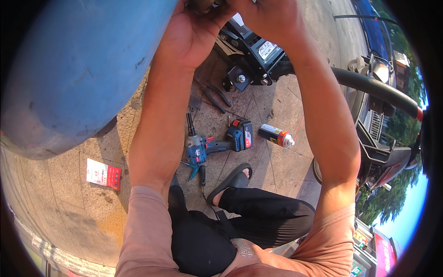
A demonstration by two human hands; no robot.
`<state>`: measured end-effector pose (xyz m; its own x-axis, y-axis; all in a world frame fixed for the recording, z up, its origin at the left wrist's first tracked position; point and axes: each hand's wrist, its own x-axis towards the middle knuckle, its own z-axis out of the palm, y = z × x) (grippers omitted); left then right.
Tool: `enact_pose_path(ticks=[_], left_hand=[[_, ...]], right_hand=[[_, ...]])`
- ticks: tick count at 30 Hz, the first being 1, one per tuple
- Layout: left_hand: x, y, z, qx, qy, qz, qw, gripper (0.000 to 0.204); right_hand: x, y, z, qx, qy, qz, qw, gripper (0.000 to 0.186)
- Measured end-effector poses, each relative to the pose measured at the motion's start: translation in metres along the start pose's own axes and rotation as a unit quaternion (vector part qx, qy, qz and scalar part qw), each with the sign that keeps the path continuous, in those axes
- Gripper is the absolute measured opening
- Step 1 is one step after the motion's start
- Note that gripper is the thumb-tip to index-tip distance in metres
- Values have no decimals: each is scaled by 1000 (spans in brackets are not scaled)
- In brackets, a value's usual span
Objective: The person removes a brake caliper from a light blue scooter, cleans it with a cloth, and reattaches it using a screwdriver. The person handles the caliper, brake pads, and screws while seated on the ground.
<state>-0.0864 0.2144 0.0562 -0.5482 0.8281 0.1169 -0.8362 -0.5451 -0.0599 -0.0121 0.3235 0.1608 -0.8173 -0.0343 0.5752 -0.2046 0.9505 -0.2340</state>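
Left-hand grip: left hand [188, 39], palm side exposed, lies against a dark brownish part [201, 4]; fingertips partly hidden, so whether they pinch or merely touch cannot be told.
Right-hand grip: right hand [273, 22], back exposed, fingers directed leftward to the same part; whether they close on it cannot be told.
Brownish part: between the hands, well beyond the cordless impact wrench [197, 150], which serves as landmark below; largely cut off by the upper edge.
Blue panel: scuffed, rounded blue body panel [87, 74], beyond the wrench and to its left.
Bolted assembly: black metal assembly [251, 55] with pale label and hex-headed bolt [241, 78], beyond the wrench and to its right.
Pliers: pair of pliers [213, 99], lying just beyond the wrench, handles toward it.
Wrench: blue and black, on its side; socket directed away from the person, battery pack [240, 135] to the right.
Spray can: aerosol can [275, 135], on its side, right of the wrench's battery.
Footwear: dark sandal [230, 179], nearer the person than the wrench, slightly right.
Packet: red-and-white packet [104, 174], left of the wrench.
Ground: tiled pavement [60, 184], beneath the wrench.
Periphery: black curved bar [378, 87] and parked scooter [387, 161], well right of the wrench.
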Motion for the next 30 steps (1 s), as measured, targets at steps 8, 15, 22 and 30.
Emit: enact_pose_path(ticks=[8, 15, 22, 30], left_hand=[[4, -5, -4, 28, -80, 50, 995, 28], [1, -7, 1, 30, -21, 50, 998, 36], [3, -9, 2, 33, -40, 69, 996, 36], [5, -16, -7, 51, -12, 108, 993, 34]], right_hand=[[11, 6, 8, -6, 22, -22, 999, 25], [19, 5, 5, 16, -8, -11, 1000, 23], [19, -2, 1, -45, -16, -72, 996, 18], [25, -30, -5, -121, -107, 143, 976, 6]])
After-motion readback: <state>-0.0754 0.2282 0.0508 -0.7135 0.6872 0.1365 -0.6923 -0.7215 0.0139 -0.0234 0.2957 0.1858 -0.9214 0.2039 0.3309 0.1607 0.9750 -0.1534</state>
